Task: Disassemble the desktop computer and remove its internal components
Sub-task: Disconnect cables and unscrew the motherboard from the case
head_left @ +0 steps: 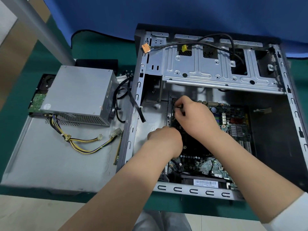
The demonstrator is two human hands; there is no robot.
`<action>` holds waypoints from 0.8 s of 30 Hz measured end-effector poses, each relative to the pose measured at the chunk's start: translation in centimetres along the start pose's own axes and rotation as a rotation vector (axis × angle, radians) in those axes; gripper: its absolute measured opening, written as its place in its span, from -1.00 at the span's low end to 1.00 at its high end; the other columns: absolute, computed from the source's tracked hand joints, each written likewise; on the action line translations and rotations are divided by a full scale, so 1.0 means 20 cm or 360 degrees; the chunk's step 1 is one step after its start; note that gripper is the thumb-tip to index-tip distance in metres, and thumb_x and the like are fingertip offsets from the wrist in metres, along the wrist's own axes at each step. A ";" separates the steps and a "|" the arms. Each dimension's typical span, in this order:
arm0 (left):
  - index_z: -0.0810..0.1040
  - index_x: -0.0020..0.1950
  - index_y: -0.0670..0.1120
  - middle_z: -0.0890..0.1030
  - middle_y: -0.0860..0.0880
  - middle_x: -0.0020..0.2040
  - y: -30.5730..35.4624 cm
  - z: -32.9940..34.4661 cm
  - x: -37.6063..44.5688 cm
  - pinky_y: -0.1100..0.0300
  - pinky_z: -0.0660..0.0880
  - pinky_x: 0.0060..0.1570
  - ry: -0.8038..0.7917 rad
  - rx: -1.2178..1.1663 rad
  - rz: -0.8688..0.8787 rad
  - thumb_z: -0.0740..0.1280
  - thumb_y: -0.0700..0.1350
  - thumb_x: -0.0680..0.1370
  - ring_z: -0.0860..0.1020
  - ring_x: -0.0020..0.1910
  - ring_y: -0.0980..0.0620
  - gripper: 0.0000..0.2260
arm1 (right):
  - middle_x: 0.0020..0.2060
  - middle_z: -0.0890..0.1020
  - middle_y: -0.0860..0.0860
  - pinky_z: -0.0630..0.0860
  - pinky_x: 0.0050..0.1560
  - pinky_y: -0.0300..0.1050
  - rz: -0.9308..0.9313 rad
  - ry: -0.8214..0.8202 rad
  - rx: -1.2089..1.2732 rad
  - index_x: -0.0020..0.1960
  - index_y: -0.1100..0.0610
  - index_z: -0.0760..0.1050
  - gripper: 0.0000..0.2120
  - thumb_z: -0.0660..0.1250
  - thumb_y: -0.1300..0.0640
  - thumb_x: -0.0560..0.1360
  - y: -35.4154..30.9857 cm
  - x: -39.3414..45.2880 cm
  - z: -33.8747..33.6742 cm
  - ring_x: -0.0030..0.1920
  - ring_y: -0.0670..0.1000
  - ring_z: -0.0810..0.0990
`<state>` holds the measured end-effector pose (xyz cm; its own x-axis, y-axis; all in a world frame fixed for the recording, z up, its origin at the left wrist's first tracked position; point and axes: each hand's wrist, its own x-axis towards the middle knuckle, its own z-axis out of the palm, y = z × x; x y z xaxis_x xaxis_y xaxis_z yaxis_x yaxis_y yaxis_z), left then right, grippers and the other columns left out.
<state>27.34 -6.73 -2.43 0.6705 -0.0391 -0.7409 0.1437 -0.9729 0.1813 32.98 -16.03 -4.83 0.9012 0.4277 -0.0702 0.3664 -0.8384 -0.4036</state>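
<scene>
Right hand (193,117) fingers (179,104) curl tight round a small black part, looks like a cable plug or clip, at the far-left corner of the motherboard (233,124); can't tell exactly what it is. Left hand (164,140) sits just near and left of it, knuckles up, fingers tucked under and hidden, so grip state can't be told; it rests at the left edge of the black fan/heatsink block (195,147), which lies between the two wrists. Key relation: the pinched part is right at the right hand's fingertips, far side of the heatsink, so right hand is nearer and pull direction is likely up and toward the person. Motherboard lies flat in the open case (291,104), long axis running near to far, drive cage (216,69) empty across the far end with loose black cables (216,37) over it. Out left on the removed side panel (50,155): power supply (78,94) with its yellow-black wire bundle (80,142), a RAM stick (118,147) along the case wall, a hard drive (38,99) partly under the supply. All on the green worktop (103,50).
</scene>
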 end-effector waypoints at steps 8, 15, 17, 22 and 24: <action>0.40 0.24 -0.16 0.40 -0.13 0.23 0.00 0.00 0.00 0.02 0.41 0.04 0.0005 -0.0007 0.0006 0.17 -0.16 0.60 0.45 0.15 -0.13 -0.77 | -0.32 0.57 0.04 0.22 -0.23 -0.07 0.0011 0.0031 -0.0085 0.05 0.12 0.43 -0.81 0.12 0.03 0.60 0.00 0.00 0.00 -0.21 0.17 0.54; 0.39 0.25 -0.15 0.40 -0.12 0.23 0.00 0.00 0.00 0.03 0.40 0.04 0.0008 -0.0010 0.0000 0.17 -0.16 0.59 0.44 0.16 -0.13 -0.76 | -0.33 0.55 0.01 0.22 -0.19 -0.07 0.0048 0.0028 -0.0121 0.07 0.09 0.43 -0.77 0.13 -0.04 0.59 -0.01 0.00 0.00 -0.23 0.11 0.50; 0.38 0.27 -0.16 0.40 -0.12 0.25 0.00 0.00 0.00 0.04 0.38 0.01 0.0022 -0.0006 -0.0003 0.17 -0.15 0.60 0.44 0.18 -0.13 -0.75 | -0.30 0.54 0.01 0.23 -0.20 -0.08 0.0071 -0.0022 -0.0047 0.10 0.11 0.42 -0.79 0.14 0.01 0.59 0.00 0.00 0.01 -0.17 0.14 0.53; 0.39 0.27 -0.15 0.40 -0.12 0.25 0.00 0.00 0.00 0.04 0.39 0.03 0.0024 -0.0003 0.0001 0.17 -0.15 0.60 0.44 0.19 -0.13 -0.74 | -0.32 0.52 0.00 0.21 -0.20 -0.08 0.0048 0.0007 -0.0119 0.05 0.11 0.43 -0.80 0.15 0.02 0.56 0.00 0.00 0.01 -0.21 0.14 0.51; 0.37 0.29 -0.16 0.40 -0.13 0.26 0.00 0.00 0.00 0.04 0.39 0.03 0.0031 -0.0014 -0.0003 0.17 -0.15 0.60 0.44 0.20 -0.13 -0.73 | -0.29 0.59 0.05 0.20 -0.22 -0.08 0.0033 0.0032 -0.0194 0.02 0.13 0.44 -0.74 0.12 -0.04 0.60 0.00 0.00 0.01 -0.18 0.17 0.55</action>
<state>27.25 -6.77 -2.37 0.6843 -0.0324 -0.7285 0.1515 -0.9709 0.1854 32.88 -15.97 -5.04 0.9130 0.4037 -0.0585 0.3717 -0.8824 -0.2884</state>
